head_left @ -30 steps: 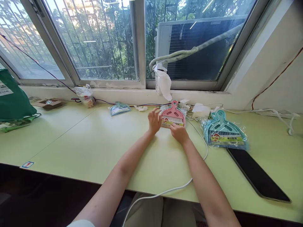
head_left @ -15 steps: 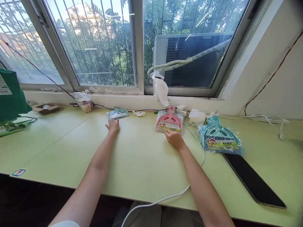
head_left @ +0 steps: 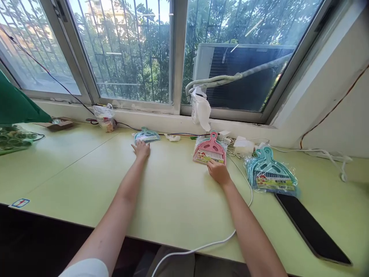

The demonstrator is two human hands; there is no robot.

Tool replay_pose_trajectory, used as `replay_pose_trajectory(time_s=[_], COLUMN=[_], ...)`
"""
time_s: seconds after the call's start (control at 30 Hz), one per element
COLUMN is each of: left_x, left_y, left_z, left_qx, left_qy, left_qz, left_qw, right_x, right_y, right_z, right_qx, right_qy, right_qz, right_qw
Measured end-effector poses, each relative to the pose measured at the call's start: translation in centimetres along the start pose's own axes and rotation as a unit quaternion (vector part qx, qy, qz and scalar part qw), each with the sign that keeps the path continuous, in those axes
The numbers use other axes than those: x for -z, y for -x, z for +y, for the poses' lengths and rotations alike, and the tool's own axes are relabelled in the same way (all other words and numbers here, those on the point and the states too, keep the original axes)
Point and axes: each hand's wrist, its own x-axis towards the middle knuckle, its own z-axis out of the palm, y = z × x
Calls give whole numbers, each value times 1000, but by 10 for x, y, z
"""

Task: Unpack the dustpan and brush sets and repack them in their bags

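My left hand lies with its fingers spread at the near edge of a small blue dustpan-and-brush set in clear wrap. My right hand is closed at the lower edge of a pink dustpan-and-brush set, its fingertips on the yellow label and the thumb side partly hidden. That set is also wrapped in clear plastic and lies with its handle toward the window. To the right lies a stack of wrapped teal dustpan-and-brush sets, apart from both hands.
A black tablet lies at the right, close to the teal stack. A white cable runs across the table's front edge. Along the window stand a plastic bag of food and a cardboard tray. A green bag is at far left.
The camera view has shifted slightly, so most things appear a little to the right. The green bag at far left has changed position, showing more of the items beneath it. Both hands stay beside the same sets.
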Motion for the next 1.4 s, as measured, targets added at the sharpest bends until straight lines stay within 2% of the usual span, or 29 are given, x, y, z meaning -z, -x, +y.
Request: replay_pose_trajectory(time_s=[0.4, 0.57, 0.77, 0.9, 1.0, 1.1, 1.2, 1.3, 1.33, 1.4], left_x=[-9, -5, 9, 28, 42, 53, 61, 68, 69, 71], left_y=[-15, -12, -1, 22, 48, 88, 137, 171, 175, 167], left_z=[2, 2, -11, -21, -27, -34, -36, -23, -15, 4], left_qx=[12, -3, -56, -98, -127, -166, -232, -269, -259, -211], left_qy=[-6, -29, -61, -72, -76, -73, -47, 19, 45, 89], left_qz=[-33, -53, -72, -84, -83, -70, -52, -41, -44, -53], left_qw=[999, 998, 994, 989, 985, 981, 970, 962, 964, 972], right_x=[-8, -10, -6, -6, -8, -8, -4, 8, 14, 24], right_y=[2, 1, -1, -1, -1, -2, -3, -5, -5, -6], right_z=[5, 5, 2, 2, 2, 0, -9, -28, -37, -55], right_qx=[2, 6, 1, 4, 9, 23, 54, 90, 103, 128], right_qy=[2, 4, 7, 5, 5, 7, 3, -13, -24, -57], right_qz=[3, -5, -19, -20, -19, -22, -32, -41, -41, -37], right_qw=[1000, 1000, 1000, 1000, 1000, 999, 998, 995, 994, 989])
